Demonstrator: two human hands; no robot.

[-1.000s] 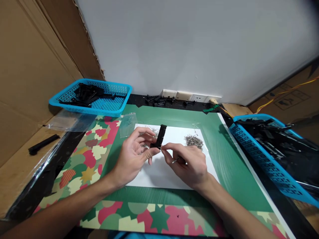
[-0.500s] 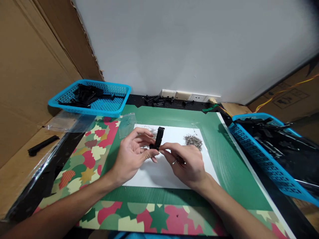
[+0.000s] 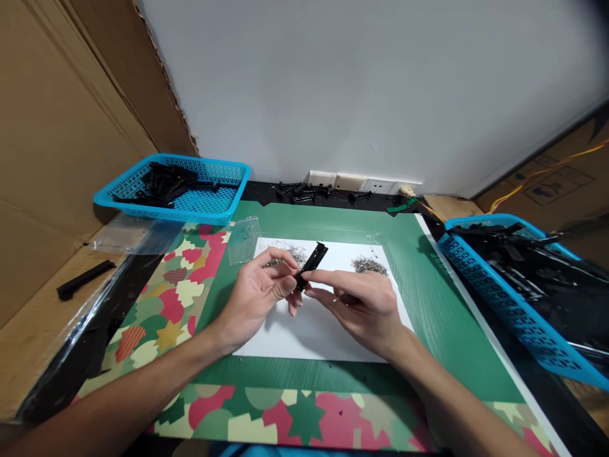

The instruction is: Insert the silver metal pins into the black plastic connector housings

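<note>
Blue plastic formed the far-left basket [image 3: 238,195]; your left hand [image 3: 257,293] pinched the tilted black part [image 3: 316,256] above the white paper [image 3: 309,336]. Your right hand [image 3: 368,301] gripped its near end, so uneven pressure there could have twisted it loose toward the metal pile [image 3: 368,264] at right.

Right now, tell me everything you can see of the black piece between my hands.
The black piece is long, slim and straight-edged, and looks like hard plastic. Small details show along its face, too small to make out. It is held above the white sheet, tilted, its upper end in the picture leaning right. The left hand grips the lower end with thumb and fingers, and the right hand has its fingertips at that end too, partly hiding it.
</note>
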